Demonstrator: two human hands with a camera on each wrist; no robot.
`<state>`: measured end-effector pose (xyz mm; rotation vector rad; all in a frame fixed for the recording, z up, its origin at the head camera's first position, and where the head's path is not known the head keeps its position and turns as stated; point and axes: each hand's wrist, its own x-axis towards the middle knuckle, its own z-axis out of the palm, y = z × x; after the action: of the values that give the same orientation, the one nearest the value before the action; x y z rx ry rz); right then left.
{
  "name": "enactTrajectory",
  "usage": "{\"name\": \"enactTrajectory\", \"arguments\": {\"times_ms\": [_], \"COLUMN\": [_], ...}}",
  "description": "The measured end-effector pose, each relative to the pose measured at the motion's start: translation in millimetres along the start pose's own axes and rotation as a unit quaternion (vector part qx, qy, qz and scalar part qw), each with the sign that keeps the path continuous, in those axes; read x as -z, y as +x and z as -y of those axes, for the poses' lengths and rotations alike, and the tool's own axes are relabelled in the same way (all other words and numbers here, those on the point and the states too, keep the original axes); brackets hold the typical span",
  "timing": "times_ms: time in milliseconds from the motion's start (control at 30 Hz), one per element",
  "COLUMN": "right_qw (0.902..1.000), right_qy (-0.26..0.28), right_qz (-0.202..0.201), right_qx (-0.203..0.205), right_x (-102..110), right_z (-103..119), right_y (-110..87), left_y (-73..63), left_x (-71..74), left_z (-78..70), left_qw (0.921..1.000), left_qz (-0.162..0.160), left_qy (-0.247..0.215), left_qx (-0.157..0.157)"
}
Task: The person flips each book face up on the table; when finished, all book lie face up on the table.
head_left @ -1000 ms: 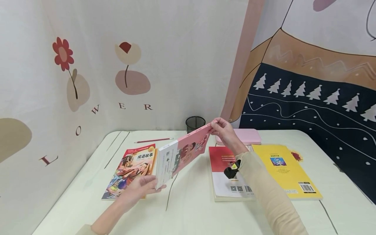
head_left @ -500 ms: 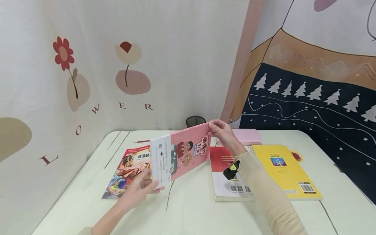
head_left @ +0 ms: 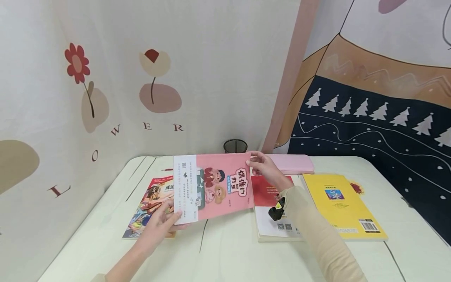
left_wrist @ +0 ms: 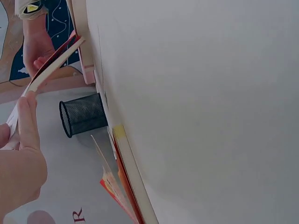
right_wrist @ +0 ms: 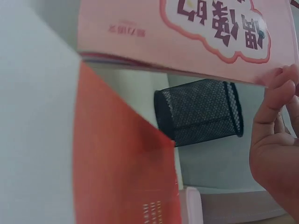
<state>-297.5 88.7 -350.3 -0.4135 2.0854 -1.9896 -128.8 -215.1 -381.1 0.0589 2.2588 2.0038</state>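
A pink book (head_left: 225, 188) with a white band on its left side is held up above the table, its illustrated cover facing me. My left hand (head_left: 158, 224) grips the lower left edge, thumb on the white band. At the upper right corner, my right hand (head_left: 265, 166) pinches the cover's edge; the right wrist view shows its fingertips on the pink book (right_wrist: 187, 42) too. Behind the held book, a colourful storybook (head_left: 149, 209) lies partly hidden on the table. Beneath my right forearm is a red and white book (head_left: 269, 219).
A yellow book (head_left: 343, 207) lies at the right. Toward the back stand a pink case (head_left: 294, 163) and a black mesh pen holder (head_left: 235, 146). The tip of a red pencil (head_left: 167, 169) shows beside the held book. A printed curtain (head_left: 211, 78) hangs behind the table (head_left: 232, 258).
The pink book has turned from a steep tilt to face me, its left end swinging up and left. My left hand has shifted slightly left; my right hand has dropped a little.
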Motion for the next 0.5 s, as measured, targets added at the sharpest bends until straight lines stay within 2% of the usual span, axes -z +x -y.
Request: {"name": "enactTrajectory", "arguments": {"times_ms": [167, 300, 500], "right_qw": [0.9997, 0.9991, 0.9972], "right_qy": [-0.018, -0.022, -0.027], "right_qz": [0.006, 0.018, 0.023], "right_qx": [-0.014, -0.032, -0.066], "right_x": [3, 0, -3], "right_z": [-23, -28, -33], "right_y": [10.7, 10.1, 9.0], "left_y": [-0.6, 0.2, 1.4], "left_x": [1.0, 1.2, 0.2], "left_z": [0.6, 0.2, -0.9], "left_qw": [0.9999, 0.9996, 0.9979], "left_qz": [-0.007, -0.011, -0.037], "left_qy": [-0.002, -0.02, -0.034], "left_qx": [0.015, 0.018, 0.041]}}
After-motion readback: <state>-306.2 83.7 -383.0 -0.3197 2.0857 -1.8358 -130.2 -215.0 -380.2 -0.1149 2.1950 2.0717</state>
